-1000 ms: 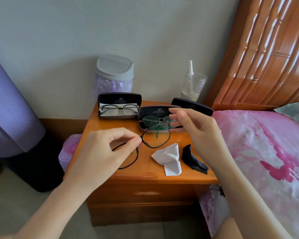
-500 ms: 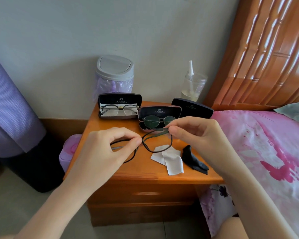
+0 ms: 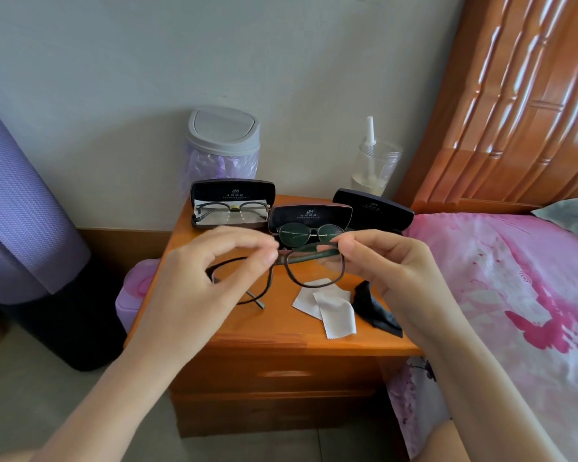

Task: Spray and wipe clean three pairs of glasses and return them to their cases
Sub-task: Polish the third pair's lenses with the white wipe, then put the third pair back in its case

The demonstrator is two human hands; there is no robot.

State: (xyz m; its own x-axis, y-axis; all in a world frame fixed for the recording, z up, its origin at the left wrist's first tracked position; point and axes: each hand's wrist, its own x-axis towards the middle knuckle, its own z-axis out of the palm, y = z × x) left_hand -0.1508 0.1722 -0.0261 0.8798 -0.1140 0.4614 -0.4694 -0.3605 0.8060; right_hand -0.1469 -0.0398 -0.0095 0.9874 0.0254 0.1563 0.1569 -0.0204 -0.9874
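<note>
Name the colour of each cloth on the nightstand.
One white cloth and one black cloth; the head view shows both.

Glasses: three pairs – held pair [image 3: 306, 257], clear pair [image 3: 235, 208], dark-lensed pair [image 3: 292, 233].
Cases: three, all black – left case [image 3: 233, 191], middle case [image 3: 309, 215], right case [image 3: 374, 208].
Cloths: two – white cloth [image 3: 334, 311], black cloth [image 3: 372, 306].
Spray bottle [image 3: 374, 165]: one.
Lidded bin [image 3: 223, 135]: one.
Nightstand [image 3: 281, 335]: one.
Hands: two – left hand [image 3: 194, 288], right hand [image 3: 391, 268].

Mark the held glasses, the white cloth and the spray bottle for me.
held glasses [image 3: 306, 257], head view, dark upper bar of the frame.
white cloth [image 3: 335, 313], head view, cloth's middle.
spray bottle [image 3: 376, 166], head view, clear body.
</note>
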